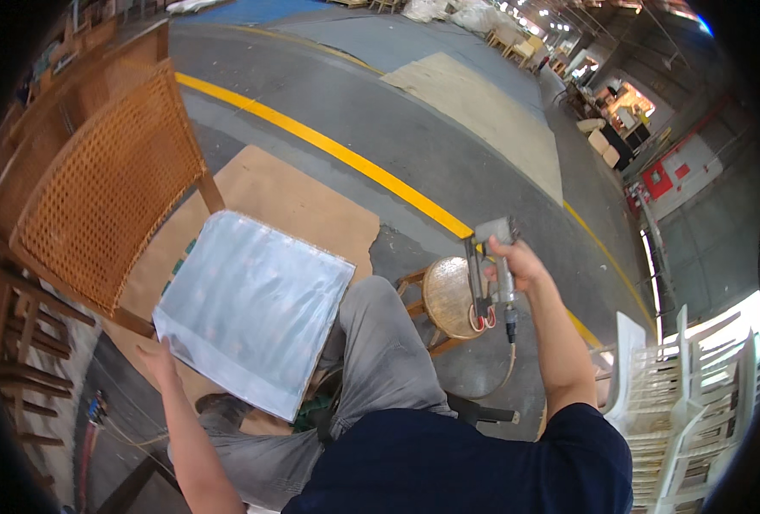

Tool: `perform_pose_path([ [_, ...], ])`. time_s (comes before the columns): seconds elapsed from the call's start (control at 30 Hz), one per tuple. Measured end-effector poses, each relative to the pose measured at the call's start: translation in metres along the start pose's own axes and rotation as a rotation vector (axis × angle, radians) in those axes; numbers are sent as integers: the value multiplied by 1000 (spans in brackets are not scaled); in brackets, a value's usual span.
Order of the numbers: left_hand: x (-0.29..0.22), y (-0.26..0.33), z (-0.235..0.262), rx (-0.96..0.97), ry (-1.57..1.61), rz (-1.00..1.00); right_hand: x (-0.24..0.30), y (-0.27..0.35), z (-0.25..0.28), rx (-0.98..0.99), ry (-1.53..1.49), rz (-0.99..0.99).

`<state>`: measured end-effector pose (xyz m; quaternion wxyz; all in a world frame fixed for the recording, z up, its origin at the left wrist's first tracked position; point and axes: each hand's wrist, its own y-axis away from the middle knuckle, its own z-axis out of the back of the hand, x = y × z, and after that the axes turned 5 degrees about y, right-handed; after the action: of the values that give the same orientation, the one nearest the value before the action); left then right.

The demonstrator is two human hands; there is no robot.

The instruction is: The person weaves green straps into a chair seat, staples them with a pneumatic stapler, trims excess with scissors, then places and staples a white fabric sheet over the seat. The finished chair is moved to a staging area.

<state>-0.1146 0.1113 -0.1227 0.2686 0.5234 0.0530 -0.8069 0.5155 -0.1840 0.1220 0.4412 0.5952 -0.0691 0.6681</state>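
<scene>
My right hand (521,264) is wrapped round the grip of a grey pneumatic staple gun (495,231), held up over a round wooden stool (453,295). An air hose (510,364) hangs from the bottom of its handle. In front of me is a wooden chair with a woven cane back (110,184). A square seat panel (256,304) in a shiny whitish cover lies in front of that back, close to my knees. Beside the panel's near left corner is my left hand (159,360), thumb spread away and fingertips at the edge; some of its fingers are hidden.
Brown cardboard (311,193) is spread under the chair. More wooden chairs (29,343) crowd the left side. White plastic chairs (680,403) are stacked at the right. A hose with a coupling (97,407) lies at lower left. A yellow line (329,141) crosses the grey floor.
</scene>
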Motion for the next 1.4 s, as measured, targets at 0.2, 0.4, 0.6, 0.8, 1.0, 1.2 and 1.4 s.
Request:
perform_pose_path([
  [0.2, 9, 101, 55, -14, -200, -284, -140, -65, 4, 46, -296, -301],
  [0.4, -1, 199, 68, 3, -193, -362, -193, -108, 16, 271, -323, -475],
  [0.6, -3, 232, 100, -18, -130, -328, -209, -123, 6, 78, 20, -411],
  [0.8, -67, 199, 105, -44, -71, -485, -193, -140, 54, -119, 668, 6],
  [1.0, -192, 144, 151, -91, -304, -876, -147, -90, -50, 27, 635, 224],
  [1.2, -396, 49, 63, -204, -282, -1373, -172, -40, -228, 637, -465, -542],
  [1.4, -417, -74, 91, -72, -802, -680, -160, 49, -350, 533, -562, -881],
])
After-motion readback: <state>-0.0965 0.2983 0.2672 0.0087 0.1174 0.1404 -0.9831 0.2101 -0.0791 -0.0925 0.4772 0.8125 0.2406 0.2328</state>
